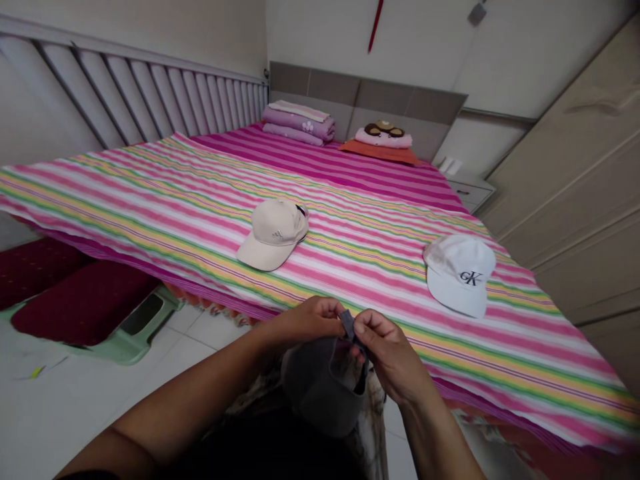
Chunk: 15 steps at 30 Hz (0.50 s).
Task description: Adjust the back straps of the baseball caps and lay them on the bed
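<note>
A dark grey baseball cap [320,387] hangs just off the bed's near edge, its back opening facing right. At the top of that opening, my left hand [315,320] pinches the grey adjustment strap [347,323]. My right hand [387,350] grips the strap from the other side, thumb on top. Farther up, a beige cap [275,233] lies on the striped sheet with its brim towards me. To the right sits a white cap [463,273] with dark letters on its front.
The bed has a striped sheet [200,207], folded purple bedding [300,125] and a pink folded item [384,138] near the headboard [350,93]. Left are a white radiator [135,93] and green stools with red covers [85,300]. A wardrobe [575,167] stands right.
</note>
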Tool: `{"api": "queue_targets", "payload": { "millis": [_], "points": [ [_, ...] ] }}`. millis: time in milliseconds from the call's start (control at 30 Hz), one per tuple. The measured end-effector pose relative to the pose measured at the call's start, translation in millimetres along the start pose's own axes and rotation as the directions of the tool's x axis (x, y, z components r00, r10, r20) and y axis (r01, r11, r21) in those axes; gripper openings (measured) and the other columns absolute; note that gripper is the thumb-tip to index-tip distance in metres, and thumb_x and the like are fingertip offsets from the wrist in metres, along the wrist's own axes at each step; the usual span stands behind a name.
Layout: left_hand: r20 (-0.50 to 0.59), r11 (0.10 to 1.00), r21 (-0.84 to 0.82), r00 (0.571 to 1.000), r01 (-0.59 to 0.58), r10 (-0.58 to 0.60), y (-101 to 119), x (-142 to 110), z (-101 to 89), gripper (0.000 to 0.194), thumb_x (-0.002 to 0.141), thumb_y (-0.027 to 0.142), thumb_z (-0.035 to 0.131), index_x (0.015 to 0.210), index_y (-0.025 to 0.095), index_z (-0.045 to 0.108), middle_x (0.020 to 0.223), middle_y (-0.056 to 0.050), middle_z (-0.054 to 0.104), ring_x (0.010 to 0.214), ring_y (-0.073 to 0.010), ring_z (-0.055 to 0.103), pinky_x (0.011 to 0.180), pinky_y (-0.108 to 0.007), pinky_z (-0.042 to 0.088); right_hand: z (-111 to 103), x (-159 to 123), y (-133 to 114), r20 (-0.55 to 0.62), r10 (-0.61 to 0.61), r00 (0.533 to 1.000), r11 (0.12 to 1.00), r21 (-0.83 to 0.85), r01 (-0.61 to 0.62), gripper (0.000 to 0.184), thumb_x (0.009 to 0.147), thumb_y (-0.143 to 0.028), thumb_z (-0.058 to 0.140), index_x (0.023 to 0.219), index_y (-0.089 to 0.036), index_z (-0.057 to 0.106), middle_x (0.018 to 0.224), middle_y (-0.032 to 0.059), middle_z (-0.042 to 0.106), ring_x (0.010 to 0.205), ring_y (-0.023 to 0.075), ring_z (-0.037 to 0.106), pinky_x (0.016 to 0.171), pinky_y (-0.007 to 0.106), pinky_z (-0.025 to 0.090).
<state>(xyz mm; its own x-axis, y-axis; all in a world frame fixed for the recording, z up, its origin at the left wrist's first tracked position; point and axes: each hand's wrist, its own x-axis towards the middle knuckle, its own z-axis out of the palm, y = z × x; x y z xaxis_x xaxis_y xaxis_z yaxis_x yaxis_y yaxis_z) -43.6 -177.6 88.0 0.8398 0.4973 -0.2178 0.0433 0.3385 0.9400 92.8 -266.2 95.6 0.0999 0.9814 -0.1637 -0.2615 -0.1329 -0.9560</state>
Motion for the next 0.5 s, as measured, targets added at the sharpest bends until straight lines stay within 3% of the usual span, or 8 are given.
{"api": "queue_targets", "payload": {
  "millis": [167, 300, 500],
  "points": [
    [0.082, 0.997, -0.020, 0.994, 0.081, -0.079, 6.6, -4.1, 1.8, 0.018, 0.063, 0.027, 0.067, 0.069, 0.011, 0.061, 0.058, 0.003, 0.057, 0.047, -0.0049, 0.045, 0.047, -0.017, 0.031, -7.1, 3.2, -0.5, 0.082, -0.082, 0.993, 0.984, -0.154, 0.094, 0.024, 0.074, -0.037, 0.062, 0.065, -0.018, 0.052, 0.058, -0.0050, 0.042, 0.053, 0.0087, 0.035, 0.050, 0.022, 0.028],
    [0.098, 0.967, -0.205, 0.986, 0.153, -0.136, 6.1, -4.8, 4.0, 0.016, 0.058, 0.023, 0.069, 0.066, 0.010, 0.063, 0.055, 0.001, 0.060, 0.045, -0.0060, 0.048, 0.046, -0.018, 0.034, -2.7, 1.1, -5.3, 0.121, -0.052, 0.991, 0.998, -0.022, 0.055, 0.022, 0.076, -0.036, 0.061, 0.066, -0.018, 0.052, 0.057, -0.0049, 0.043, 0.051, 0.0085, 0.033, 0.048, 0.021, 0.026],
    [0.192, 0.900, -0.394, 0.974, 0.189, -0.121, -1.8, -1.9, 6.5, 0.020, 0.052, 0.024, 0.071, 0.061, 0.008, 0.063, 0.053, -0.003, 0.062, 0.044, -0.0098, 0.053, 0.048, -0.020, 0.039, 12.0, -5.7, -17.8, 0.142, -0.050, 0.989, 0.977, 0.211, 0.019, 0.019, 0.072, -0.033, 0.065, 0.067, -0.018, 0.055, 0.061, -0.0018, 0.052, 0.056, 0.0107, 0.044, 0.051, 0.022, 0.035]
  ]
}}
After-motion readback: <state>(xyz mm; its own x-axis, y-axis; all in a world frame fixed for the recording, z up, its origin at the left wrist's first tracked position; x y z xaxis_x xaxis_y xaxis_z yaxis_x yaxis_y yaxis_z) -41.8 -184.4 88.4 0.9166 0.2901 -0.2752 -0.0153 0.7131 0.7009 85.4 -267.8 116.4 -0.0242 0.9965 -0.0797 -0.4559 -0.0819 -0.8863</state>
